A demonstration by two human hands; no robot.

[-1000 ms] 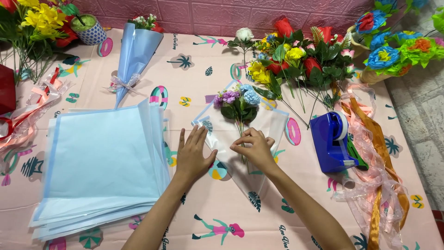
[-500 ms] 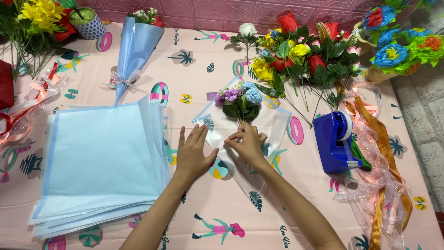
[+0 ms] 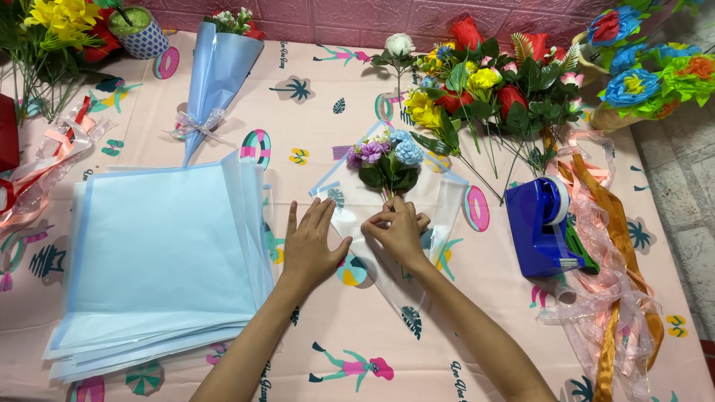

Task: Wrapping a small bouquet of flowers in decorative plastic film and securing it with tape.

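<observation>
A small bunch of artificial flowers [image 3: 387, 158], purple, blue and white with green leaves, lies on a clear wrapping sheet [image 3: 447, 195] spread as a diamond on the table. My right hand [image 3: 398, 229] pinches the stems where they meet the sheet. My left hand [image 3: 311, 242] lies flat, fingers together, on the sheet's left corner. A thick stack of light blue wrapping sheets [image 3: 160, 257] sits just left of my left hand.
A blue tape dispenser [image 3: 545, 225] stands to the right, beside orange and pink ribbons [image 3: 611, 290]. Loose artificial flowers [image 3: 484, 85] lie behind the sheet. A finished blue-wrapped bouquet [image 3: 216, 71] lies at the back left. More ribbons [image 3: 41, 167] are at the left edge.
My right hand has slid a little toward the flower stems and closed on them. The left hand stays flat on the sheet.
</observation>
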